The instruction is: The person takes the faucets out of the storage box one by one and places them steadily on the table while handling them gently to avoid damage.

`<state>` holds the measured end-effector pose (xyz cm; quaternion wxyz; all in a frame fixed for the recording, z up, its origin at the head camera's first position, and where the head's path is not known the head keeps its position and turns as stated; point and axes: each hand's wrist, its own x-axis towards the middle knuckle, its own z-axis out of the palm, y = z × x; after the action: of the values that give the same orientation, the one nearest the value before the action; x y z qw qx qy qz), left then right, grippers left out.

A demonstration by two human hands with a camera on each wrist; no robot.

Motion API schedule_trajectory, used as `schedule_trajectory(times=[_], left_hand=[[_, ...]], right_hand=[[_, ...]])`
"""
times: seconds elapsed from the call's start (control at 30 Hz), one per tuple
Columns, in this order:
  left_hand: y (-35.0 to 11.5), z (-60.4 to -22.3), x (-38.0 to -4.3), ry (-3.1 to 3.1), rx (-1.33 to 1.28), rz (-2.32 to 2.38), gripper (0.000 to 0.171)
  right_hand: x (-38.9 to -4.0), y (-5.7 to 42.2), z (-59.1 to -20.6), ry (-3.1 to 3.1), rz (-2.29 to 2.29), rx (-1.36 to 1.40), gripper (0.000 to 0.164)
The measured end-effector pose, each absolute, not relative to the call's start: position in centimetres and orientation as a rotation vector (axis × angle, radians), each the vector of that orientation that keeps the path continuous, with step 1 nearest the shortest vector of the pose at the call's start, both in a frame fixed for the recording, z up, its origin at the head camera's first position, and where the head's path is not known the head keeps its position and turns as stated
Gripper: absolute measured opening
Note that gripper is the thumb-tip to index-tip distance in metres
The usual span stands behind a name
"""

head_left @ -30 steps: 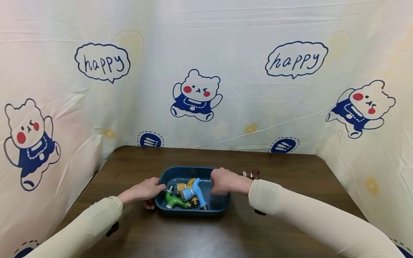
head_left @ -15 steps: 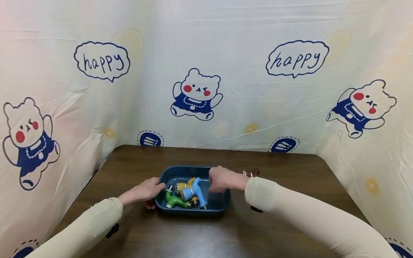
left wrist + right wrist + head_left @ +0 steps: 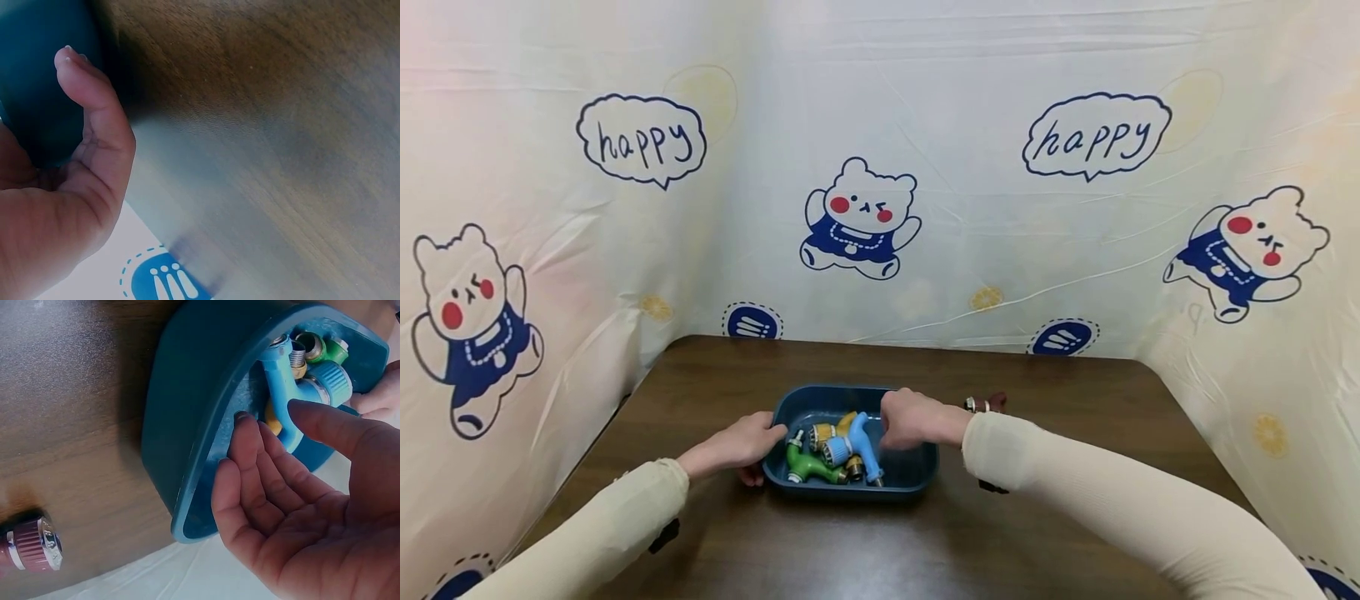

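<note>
A dark blue plastic basin (image 3: 850,493) sits on the table, with a blue tap (image 3: 867,454), a green tap (image 3: 811,469) and a yellow tap (image 3: 822,433) piled in its left and middle part. My left hand (image 3: 739,442) grips the basin's left end, thumb at the rim and fingers along the outside wall. Over the basin's right part is my right hand (image 3: 917,419), holding nothing; its fingers are loosely bent. In the right wrist view its thumb overlaps the blue tap (image 3: 284,394), and the fingertips reach inside the rim.
A dark red tap (image 3: 996,403) lies on the brown wooden table (image 3: 1037,533) to the right of the basin, partly behind the right wrist. Printed cloth (image 3: 962,208) hangs around the back and both sides of the table.
My right hand has moved a little left over the basin, closer to the blue tap. The left hand keeps its grip on the basin, and the taps lie as before.
</note>
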<state>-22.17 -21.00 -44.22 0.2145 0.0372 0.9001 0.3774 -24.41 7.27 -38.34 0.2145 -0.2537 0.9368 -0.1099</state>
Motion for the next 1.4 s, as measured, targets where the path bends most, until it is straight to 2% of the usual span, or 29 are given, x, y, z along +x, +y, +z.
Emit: schedule_trajectory(times=[0.23,0.9,1.17,1.37,1.4], left_hand=[[-21.0,-44.2,-22.3,2.490,0.107,1.052,0.027],[-21.1,-44.5,-22.3,2.507,0.079,1.034,0.029],[-21.1,-44.2,-22.2,2.495,0.113,1.052,0.034],[-21.1,-44.4,-22.2,2.493,0.092,1.042,0.034],[-21.1,-44.5,-22.2,2.495,0.091,1.039,0.033]], right_hand=[[-24.6,7.0,-38.6,2.581,-0.274,-0.692,0.030],[-24.4,6.1,-39.7,2.506,-0.332,-0.647,0.026],[-27.9,6.5,-44.8,2.479,-0.367,-0.674,0.023],[-28.1,6.5,-46.0,2.480,-0.403,-0.670,0.022],[-27.5,6.4,-45.1,2.488,-0.394,-0.663,0.022]])
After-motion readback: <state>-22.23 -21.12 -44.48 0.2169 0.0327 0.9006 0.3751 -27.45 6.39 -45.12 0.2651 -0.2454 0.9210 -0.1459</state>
